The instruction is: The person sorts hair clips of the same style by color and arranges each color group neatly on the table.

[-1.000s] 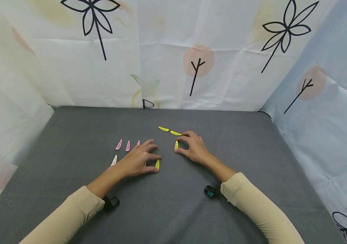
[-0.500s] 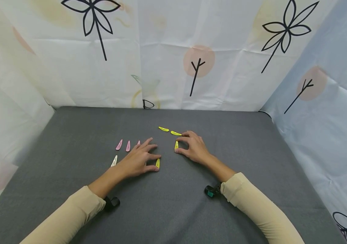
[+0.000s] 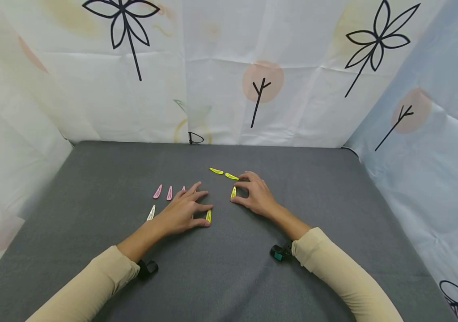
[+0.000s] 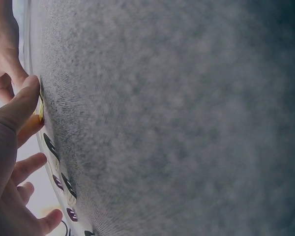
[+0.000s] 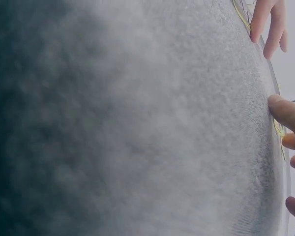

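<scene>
On the grey tabletop, my left hand (image 3: 181, 211) spans a yellow snap hair clip (image 3: 208, 217), its thumb at the near end and index finger at the far end; the other fingers spread out to the left. Just to the right, my right hand (image 3: 255, 193) pinches a second yellow hair clip (image 3: 233, 192) between thumb and index finger. Beyond its fingertips lie two more yellow clips, one slanting (image 3: 231, 176) and one farther back (image 3: 216, 171). In the left wrist view, the left thumb and index finger meet the ends of the yellow clip (image 4: 41, 108).
Left of the hands, pink hair clips stand in a row, including one at the far left (image 3: 157, 191) and one beside it (image 3: 169, 193); another is partly covered by fingers. A white clip (image 3: 151, 212) lies by the left wrist. Patterned white cloth (image 3: 221, 67) surrounds the table (image 3: 221, 277).
</scene>
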`<state>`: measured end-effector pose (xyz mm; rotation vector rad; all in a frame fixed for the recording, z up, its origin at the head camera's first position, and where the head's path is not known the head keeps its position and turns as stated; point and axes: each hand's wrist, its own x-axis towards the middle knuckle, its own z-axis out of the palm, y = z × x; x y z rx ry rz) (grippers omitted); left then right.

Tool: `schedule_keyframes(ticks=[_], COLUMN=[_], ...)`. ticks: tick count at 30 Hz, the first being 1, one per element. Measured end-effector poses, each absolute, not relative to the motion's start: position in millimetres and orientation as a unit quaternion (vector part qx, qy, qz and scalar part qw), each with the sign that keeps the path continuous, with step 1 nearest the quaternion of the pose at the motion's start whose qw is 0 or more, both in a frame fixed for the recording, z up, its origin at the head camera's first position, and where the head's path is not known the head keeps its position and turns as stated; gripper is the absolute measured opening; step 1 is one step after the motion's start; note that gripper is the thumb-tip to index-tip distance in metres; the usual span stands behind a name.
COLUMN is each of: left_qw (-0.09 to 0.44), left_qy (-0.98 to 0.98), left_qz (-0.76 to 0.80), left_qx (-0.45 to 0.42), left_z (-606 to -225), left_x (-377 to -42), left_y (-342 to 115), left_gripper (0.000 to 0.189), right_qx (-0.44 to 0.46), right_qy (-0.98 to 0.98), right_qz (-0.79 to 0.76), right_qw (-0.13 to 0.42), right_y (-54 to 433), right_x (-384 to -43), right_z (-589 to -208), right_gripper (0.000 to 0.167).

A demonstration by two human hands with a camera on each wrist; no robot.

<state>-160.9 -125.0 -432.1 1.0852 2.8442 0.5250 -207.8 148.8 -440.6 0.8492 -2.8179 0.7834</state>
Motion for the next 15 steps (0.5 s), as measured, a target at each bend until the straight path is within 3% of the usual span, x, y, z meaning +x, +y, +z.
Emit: schedule_keyframes(ticks=[15], left_qw=[0.021], left_qy=[0.918], left_qz=[0.17], left_qx=[0.358], left_z=[-431], left_x=[-161], left_y=[-126], left_gripper=[0.052], right_qx=[0.387], right_qy=[-0.895], right_qz=[0.216], right_qw=[0.053], right_y=[138], right_x=[-187], right_z=[-436], right_gripper=[0.044])
